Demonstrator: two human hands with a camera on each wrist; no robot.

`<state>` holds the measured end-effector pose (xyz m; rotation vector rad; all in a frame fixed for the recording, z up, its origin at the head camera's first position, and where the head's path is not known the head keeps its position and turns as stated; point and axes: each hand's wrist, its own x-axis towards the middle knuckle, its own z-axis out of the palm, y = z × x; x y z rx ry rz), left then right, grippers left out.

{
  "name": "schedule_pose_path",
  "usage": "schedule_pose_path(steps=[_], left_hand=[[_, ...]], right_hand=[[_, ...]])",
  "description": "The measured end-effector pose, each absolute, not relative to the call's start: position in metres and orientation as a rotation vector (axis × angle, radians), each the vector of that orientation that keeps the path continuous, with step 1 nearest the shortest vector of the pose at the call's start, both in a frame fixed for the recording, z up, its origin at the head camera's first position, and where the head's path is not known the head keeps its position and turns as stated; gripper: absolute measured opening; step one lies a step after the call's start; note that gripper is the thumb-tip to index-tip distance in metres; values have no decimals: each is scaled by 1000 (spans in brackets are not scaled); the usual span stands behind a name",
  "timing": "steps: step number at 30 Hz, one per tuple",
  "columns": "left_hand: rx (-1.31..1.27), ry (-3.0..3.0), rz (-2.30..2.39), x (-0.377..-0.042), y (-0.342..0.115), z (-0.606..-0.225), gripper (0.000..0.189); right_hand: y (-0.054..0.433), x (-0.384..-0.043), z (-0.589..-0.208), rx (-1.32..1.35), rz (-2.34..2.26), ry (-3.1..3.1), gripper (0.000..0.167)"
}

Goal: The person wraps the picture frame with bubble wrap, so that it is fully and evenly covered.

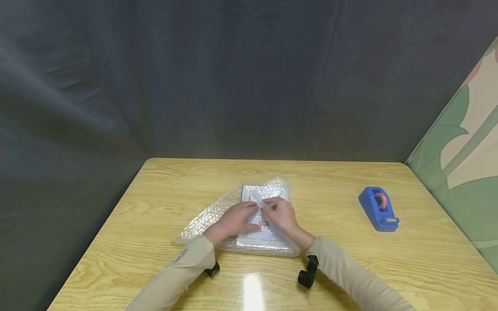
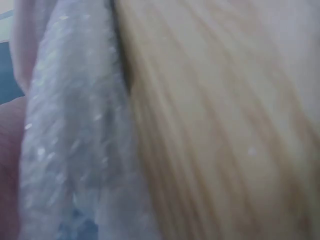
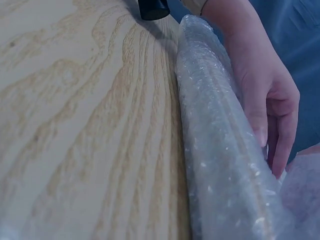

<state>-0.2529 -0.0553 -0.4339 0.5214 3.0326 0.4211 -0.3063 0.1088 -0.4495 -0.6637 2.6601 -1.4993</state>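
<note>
A white picture frame [image 1: 268,234] lies on a sheet of bubble wrap [image 1: 212,216], partly covered by a folded flap of it. Across the frame's left side, my left hand [image 1: 237,219] presses with fairly straight fingers, its thumb spread toward the lower middle. From the right, my right hand [image 1: 283,214] reaches over and pinches the flap near the frame's centre, close to the left fingertips. The right wrist view shows the rolled edge of the bubble wrap [image 3: 220,130] with a hand [image 3: 262,85] behind it. Blurred bubble wrap [image 2: 75,125] fills the left of the left wrist view.
A blue tape dispenser [image 1: 375,209] with a pinkish roll stands on the right of the wooden table [image 1: 171,181]. Dark cloth [image 1: 241,86] hangs behind the table, and a patterned fabric [image 1: 467,172] borders its right side.
</note>
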Motion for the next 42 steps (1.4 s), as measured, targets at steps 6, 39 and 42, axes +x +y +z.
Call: schedule_pose_path(steps=[6,39,42], left_hand=[[391,3059,518,-247,-65,-424,87],[487,2952,439,-255,-71,-428,71],[492,2957,469,-255,-71,-429,72]], right_hand=[[108,-306,-450,-683,-1433,2704,31],[171,-285,-471,-1171,-1265,2717,43],[165,-282,-470,-1213,-1046,2817,52]])
